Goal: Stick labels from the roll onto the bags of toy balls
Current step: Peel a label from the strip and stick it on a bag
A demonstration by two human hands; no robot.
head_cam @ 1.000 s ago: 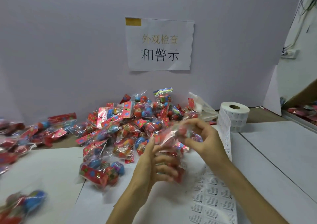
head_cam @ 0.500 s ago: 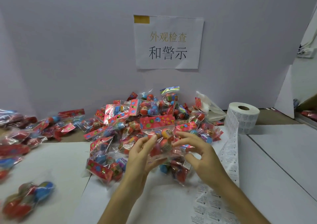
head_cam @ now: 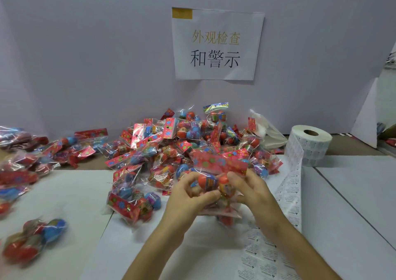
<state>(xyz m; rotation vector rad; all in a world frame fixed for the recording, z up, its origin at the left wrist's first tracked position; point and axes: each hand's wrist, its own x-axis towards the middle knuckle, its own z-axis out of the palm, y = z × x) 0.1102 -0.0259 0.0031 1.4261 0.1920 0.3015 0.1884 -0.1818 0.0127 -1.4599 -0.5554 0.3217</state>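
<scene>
I have one bag [head_cam: 218, 166] of toy balls in both hands, held up in front of me, left of the roll [head_cam: 308, 144] of labels and nearer to me than it. My left hand [head_cam: 188, 196] has its fingers curled round the balls through the clear wrap. My right hand [head_cam: 255, 194] pinches the other side between thumb and fingers. The bag's red card top runs left to right above my knuckles, and the rest hangs down towards me between my palms. I cannot tell whether a label is on it yet, or on any fingertip.

What matters next, I think, is the strip [head_cam: 289, 194] of labels. It comes off the roll and runs straight towards me along the table, just beside my right wrist on its outer side. So my right hand is the nearer one for peeling a label, while the left can keep the bag. The bag's long side lies across the strip, not along it.

The heap [head_cam: 182, 142] of other bags lies left of the roll and behind my hands, and more bags [head_cam: 32, 161] are scattered much further left. White sheets cover the table [head_cam: 64, 194], with seams running back past the roll. Behind the roll stands a plain pale wall [head_cam: 85, 54], with a paper notice [head_cam: 216, 43] taped up above the heap.
</scene>
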